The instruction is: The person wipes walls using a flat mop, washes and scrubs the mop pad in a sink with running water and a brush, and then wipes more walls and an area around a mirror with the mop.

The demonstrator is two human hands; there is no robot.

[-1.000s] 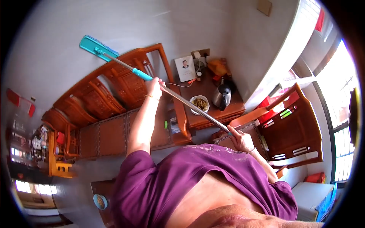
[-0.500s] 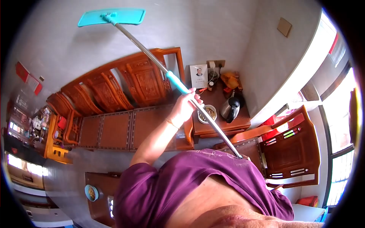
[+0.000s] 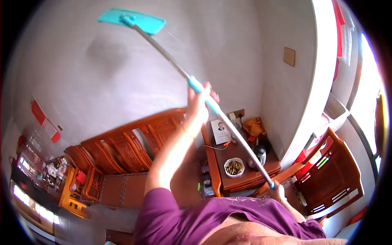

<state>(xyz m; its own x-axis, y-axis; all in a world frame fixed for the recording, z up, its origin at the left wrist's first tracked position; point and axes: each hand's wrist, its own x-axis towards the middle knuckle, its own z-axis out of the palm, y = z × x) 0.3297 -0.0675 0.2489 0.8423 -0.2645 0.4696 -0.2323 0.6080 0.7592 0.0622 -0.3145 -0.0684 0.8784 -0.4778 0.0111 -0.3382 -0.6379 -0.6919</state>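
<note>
A flat mop with a turquoise rectangular head (image 3: 149, 23) and a long metal pole (image 3: 163, 53) is raised at a slant. Its head is at the upper left, in front of or against the pale wall; contact cannot be made out. My left hand (image 3: 199, 104) is closed round the pole at its turquoise sleeve (image 3: 212, 104), arm stretched out and up. Lower down, my right hand (image 3: 278, 192) grips the bottom end of the pole, close to my purple shirt (image 3: 253, 212). Behind the pole's lower part are a kettle (image 3: 259, 153) and a white bowl (image 3: 234, 168).
A carved wooden bench (image 3: 126, 155) runs along the wall (image 3: 102, 81). On the side cabinet (image 3: 220, 157) stand a portrait booklet (image 3: 221, 131) and an orange bag (image 3: 253, 127). A wooden chair (image 3: 330, 175) is close on my right. A switch plate (image 3: 289, 56) is on the wall.
My view has tilted upward. Both hands have raised the pole, and the mop head's shadow on the wall has shifted. My right hand, hidden before, now shows at the pole's lower end.
</note>
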